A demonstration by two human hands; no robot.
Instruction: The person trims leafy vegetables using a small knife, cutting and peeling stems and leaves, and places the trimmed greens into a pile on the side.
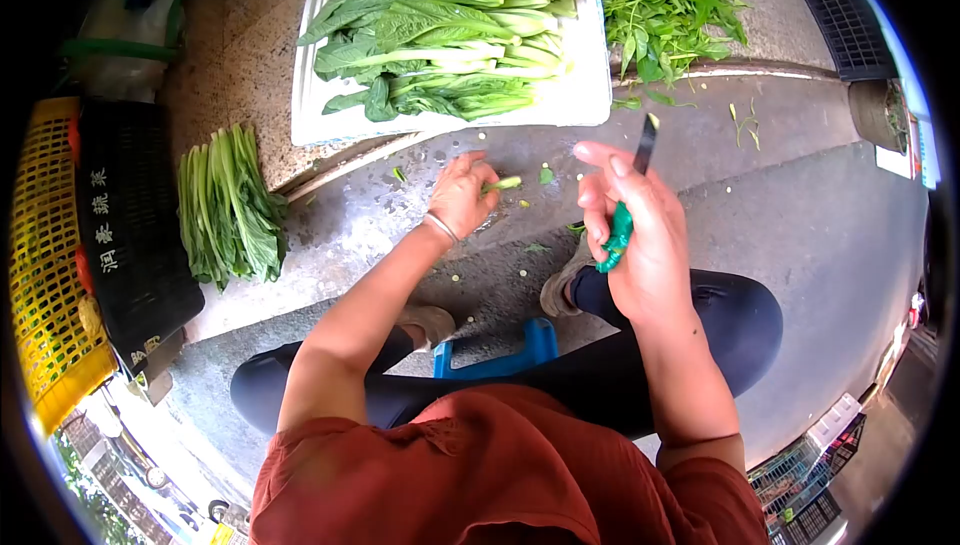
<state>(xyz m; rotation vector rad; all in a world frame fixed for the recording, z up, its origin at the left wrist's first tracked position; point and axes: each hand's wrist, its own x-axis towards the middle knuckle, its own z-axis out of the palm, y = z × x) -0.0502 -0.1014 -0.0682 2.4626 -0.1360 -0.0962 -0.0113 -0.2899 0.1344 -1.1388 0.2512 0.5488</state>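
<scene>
My left hand (462,195) is low over the step, its fingers closed on a short pale-green vegetable stem (505,184). My right hand (640,215) is raised to the right, wrapped round the green handle of a small knife (619,230). The dark blade points up and away, with a pale bit near its tip. Beyond both hands, leafy greens (450,35) lie stacked in a white foam tray (570,117), their cut ends to the right. A bundle of leafy greens (232,207) rests on the step at the left.
Loose leaves (665,15) are heaped right of the tray. At left stand a black crate (125,215) and a yellow crate (45,245). A blue stool (538,340) is beneath me. Small trimmings dot the concrete step (350,190). A dark basket (835,5) is at far right.
</scene>
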